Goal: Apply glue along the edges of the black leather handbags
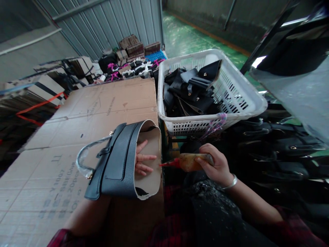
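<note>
Here, handbag [118,161] (left hand [140,160] inside), held bottle [189,162]

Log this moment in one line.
left hand: inside dark bag, fingers spread | right hand: holding bottle, red nozzle near bag's rim | bag: over cardboard

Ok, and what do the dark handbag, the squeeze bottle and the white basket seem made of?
Dark handbag: leather or faux leather, softly matte, judging by the pebbled grain; which one, I can't tell.
Squeeze bottle: probably plastic, with a smeared, amber-tinted finish, since it looks semi-translucent.
White basket: most likely moulded plastic, smooth with a slight sheen, going by its rounded rim and regular slots.
</note>
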`<state>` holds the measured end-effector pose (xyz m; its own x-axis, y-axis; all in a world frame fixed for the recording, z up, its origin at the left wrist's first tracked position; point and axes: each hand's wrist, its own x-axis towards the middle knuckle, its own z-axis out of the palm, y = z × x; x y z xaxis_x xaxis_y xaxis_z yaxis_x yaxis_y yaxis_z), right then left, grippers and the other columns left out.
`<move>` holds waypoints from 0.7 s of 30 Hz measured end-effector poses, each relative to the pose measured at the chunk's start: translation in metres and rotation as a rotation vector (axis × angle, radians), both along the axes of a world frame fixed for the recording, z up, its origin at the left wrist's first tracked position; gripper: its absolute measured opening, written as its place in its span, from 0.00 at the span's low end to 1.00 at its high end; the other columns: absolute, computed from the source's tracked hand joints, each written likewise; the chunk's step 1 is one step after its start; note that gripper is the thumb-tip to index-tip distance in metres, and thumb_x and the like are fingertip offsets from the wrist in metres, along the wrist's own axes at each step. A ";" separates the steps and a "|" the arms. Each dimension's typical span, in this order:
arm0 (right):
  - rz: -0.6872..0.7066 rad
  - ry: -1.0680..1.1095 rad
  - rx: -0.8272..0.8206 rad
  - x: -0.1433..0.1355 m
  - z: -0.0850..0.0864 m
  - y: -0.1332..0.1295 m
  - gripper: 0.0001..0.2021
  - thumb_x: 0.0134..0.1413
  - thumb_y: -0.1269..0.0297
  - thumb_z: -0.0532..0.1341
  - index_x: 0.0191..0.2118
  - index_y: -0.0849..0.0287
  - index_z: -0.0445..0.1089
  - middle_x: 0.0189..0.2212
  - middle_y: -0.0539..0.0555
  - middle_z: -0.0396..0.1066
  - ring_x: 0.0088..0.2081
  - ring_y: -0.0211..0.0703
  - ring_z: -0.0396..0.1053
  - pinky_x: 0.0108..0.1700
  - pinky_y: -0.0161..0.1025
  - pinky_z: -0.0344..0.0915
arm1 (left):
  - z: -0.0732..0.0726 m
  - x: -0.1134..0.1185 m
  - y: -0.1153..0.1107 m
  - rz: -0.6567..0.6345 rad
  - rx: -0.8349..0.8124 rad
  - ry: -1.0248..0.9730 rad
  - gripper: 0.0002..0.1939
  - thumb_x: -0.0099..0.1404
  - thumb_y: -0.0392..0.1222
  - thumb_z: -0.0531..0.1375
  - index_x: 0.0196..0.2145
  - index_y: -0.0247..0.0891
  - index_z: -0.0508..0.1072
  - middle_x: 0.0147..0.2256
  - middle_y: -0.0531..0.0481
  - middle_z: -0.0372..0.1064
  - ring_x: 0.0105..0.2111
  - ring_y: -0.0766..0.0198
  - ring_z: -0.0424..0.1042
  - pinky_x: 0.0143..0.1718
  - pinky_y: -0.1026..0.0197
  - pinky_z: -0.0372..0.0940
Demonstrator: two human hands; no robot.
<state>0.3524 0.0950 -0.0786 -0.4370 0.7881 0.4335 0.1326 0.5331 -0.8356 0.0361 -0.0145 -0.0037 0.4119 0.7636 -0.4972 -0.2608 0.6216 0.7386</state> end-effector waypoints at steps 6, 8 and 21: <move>0.013 -0.006 -0.065 0.010 -0.007 -0.008 0.05 0.50 0.65 0.61 0.29 0.56 0.63 0.25 0.51 0.63 0.26 0.40 0.62 0.28 0.38 0.61 | 0.000 0.006 0.002 0.032 -0.043 -0.004 0.44 0.66 0.57 0.51 0.65 0.49 0.22 0.55 0.42 0.66 0.47 0.49 0.71 0.49 0.45 0.59; -0.058 0.024 -0.113 0.010 -0.009 -0.004 0.05 0.51 0.64 0.61 0.29 0.56 0.63 0.25 0.50 0.62 0.27 0.40 0.61 0.28 0.38 0.61 | -0.003 0.008 0.003 0.047 -0.062 0.001 0.44 0.66 0.57 0.51 0.65 0.51 0.22 0.55 0.42 0.66 0.47 0.49 0.72 0.49 0.45 0.59; -0.103 0.321 -0.667 -0.036 -0.048 0.042 0.17 0.45 0.50 0.64 0.28 0.58 0.62 0.21 0.45 0.58 0.24 0.35 0.56 0.26 0.33 0.55 | -0.006 0.019 0.014 0.119 -0.255 0.090 0.34 0.67 0.56 0.48 0.67 0.49 0.41 0.46 0.45 0.74 0.46 0.50 0.72 0.50 0.46 0.57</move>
